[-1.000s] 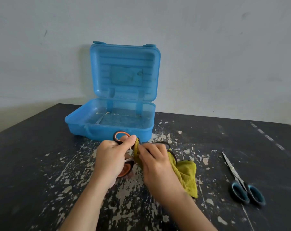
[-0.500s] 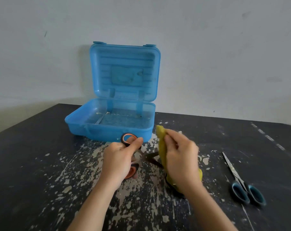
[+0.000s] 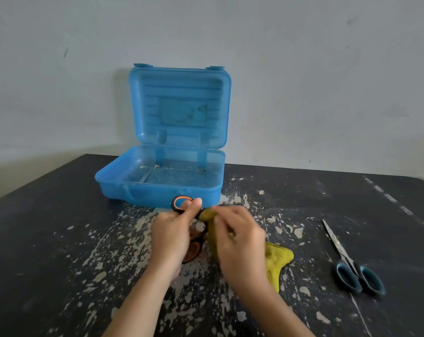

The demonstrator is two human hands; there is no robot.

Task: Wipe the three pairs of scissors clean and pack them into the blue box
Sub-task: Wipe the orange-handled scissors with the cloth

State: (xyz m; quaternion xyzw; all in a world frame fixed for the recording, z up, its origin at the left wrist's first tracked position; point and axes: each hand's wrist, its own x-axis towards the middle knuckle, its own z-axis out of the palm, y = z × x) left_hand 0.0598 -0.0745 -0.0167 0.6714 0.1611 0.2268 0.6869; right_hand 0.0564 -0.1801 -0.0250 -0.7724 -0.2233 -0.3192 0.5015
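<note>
My left hand (image 3: pixel 173 235) grips the orange-and-black scissors (image 3: pixel 180 204) by the handles, just in front of the open blue box (image 3: pixel 157 190). My right hand (image 3: pixel 240 242) pinches a yellow-green cloth (image 3: pixel 277 260) around the blades, close to the handles. The blades are hidden by the cloth and hand. A second pair of scissors with dark blue handles (image 3: pixel 351 268) lies on the table at the right, tips pointing away. I see no third pair.
The box lid (image 3: pixel 180 105) stands upright against a pale wall. Its tray holds only some light crumbs. The black table (image 3: pixel 60 239) has chipped, pale-flecked paint.
My right hand lifted away with the cloth, baring the blades half a second ago, then came back left over them beside my left thumb. The left hand barely moved.
</note>
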